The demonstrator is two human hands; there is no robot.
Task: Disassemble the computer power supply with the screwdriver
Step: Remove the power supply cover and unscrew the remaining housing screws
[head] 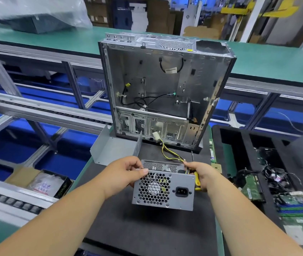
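A grey metal power supply (174, 196) with a honeycomb fan grille and a black socket is held above the black mat (147, 228). My left hand (123, 174) grips its upper left corner. My right hand (200, 174) holds the upper right side by the yellow and black wires (169, 152), which end in a white connector. The same hand holds a yellow-handled screwdriver (196, 180), whose shaft points up behind the fingers.
An open, mostly stripped computer case (165, 85) stands upright behind the mat. A bent grey metal cover (113, 148) lies at its foot. A black tray (239, 145) to the right holds circuit boards and cables. A cardboard box (41, 182) sits lower left.
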